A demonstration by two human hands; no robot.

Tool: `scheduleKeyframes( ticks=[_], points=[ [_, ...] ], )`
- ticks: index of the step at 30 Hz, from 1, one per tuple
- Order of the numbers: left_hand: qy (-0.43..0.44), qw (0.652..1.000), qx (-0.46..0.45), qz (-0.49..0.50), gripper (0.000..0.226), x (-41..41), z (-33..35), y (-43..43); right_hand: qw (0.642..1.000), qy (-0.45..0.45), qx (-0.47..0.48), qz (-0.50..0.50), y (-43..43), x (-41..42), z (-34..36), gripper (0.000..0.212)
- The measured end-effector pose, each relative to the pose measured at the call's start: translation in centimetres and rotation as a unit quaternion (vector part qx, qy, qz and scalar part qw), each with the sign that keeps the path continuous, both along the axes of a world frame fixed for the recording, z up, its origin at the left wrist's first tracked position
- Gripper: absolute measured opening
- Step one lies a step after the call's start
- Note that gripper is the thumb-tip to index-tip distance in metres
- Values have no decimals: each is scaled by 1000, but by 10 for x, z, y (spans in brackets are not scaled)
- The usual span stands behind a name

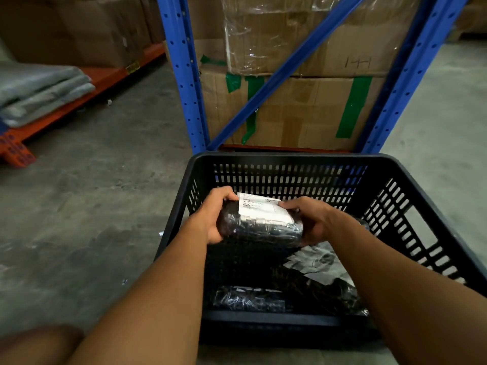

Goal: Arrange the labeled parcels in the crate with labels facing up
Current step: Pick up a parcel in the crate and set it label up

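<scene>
A black slotted plastic crate (290, 158) stands on the floor in front of me. Above its inside I hold a black plastic-wrapped parcel (263, 229) with a white label on its upper face. My left hand (213, 214) grips its left end and my right hand (313, 219) grips its right end. On the crate's bottom lie a second black parcel (249, 299) near the front wall and a third parcel (319, 270) with a pale crumpled label at the right.
A blue metal rack (184, 75) with taped cardboard boxes (303, 106) stands right behind the crate. At the left, an orange low shelf (87, 93) carries folded grey bags and more boxes. Bare concrete floor lies left and right of the crate.
</scene>
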State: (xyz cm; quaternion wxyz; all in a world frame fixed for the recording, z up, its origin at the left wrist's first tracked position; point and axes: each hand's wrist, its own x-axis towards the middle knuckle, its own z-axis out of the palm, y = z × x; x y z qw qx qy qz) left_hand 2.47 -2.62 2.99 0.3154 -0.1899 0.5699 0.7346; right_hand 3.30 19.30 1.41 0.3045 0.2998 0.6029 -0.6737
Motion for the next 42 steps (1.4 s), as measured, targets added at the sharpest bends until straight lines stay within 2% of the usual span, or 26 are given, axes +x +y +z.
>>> scheduleKeyframes(
  ticks=[2, 4, 8, 11, 12, 16, 19, 21, 25, 27, 29, 32, 35, 38, 40, 42],
  points=[
    [-5, 998, -36, -60, 35, -1, 7, -1, 1000, 8, 3, 4, 5, 1, 4, 40],
    [6, 993, -72, -95, 39, -2, 12, -1, 1000, 17, 5, 12, 6, 4, 13, 28],
    [38, 992, -80, -84, 40, -4, 11, -2, 999, 47, -16, 17, 7, 7, 23, 32],
    [78, 992, -81, -60, 70, -5, 7, -2, 997, 72, -25, 20, 6, 4, 24, 38],
    [86, 991, -82, -58, 72, -6, 6, 0, 996, 81, -21, 19, 6, 3, 22, 37],
    [87, 991, -83, -56, 54, -5, 10, 5, 993, 113, -18, -1, 6, 0, 12, 37],
    [80, 992, -76, -53, 55, -7, 11, 6, 993, 119, -25, -11, 4, 1, 9, 34],
    [83, 992, -90, -38, 62, -9, 9, 5, 993, 115, -27, 28, 4, 4, 8, 33],
    [58, 990, -126, -35, 71, -9, 1, 7, 985, 131, 42, 100, 3, 4, 6, 50],
    [56, 984, -164, -35, 88, -26, -32, 6, 983, 131, 88, 94, -4, 3, 4, 43],
    [61, 976, -205, -44, 95, -42, -60, 8, 981, 131, 123, 75, -11, 1, -2, 37],
    [78, 952, -289, -60, 69, -24, -34, 18, 982, 123, 134, 51, -22, -1, -10, 34],
    [82, 915, -381, -102, 67, -20, -36, 17, 983, 106, 134, 59, -31, -4, -18, 31],
    [78, 888, -432, -135, 65, -21, -51, 15, 985, 91, 129, 71, -38, -7, -28, 36],
    [68, 875, -456, -151, 58, -23, -63, 14, 980, 83, 157, 94, -43, -11, -42, 36],
    [52, 864, -476, -159, 62, -24, -72, 14, 969, 59, 205, 125, -47, -18, -60, 41]
  ],
)
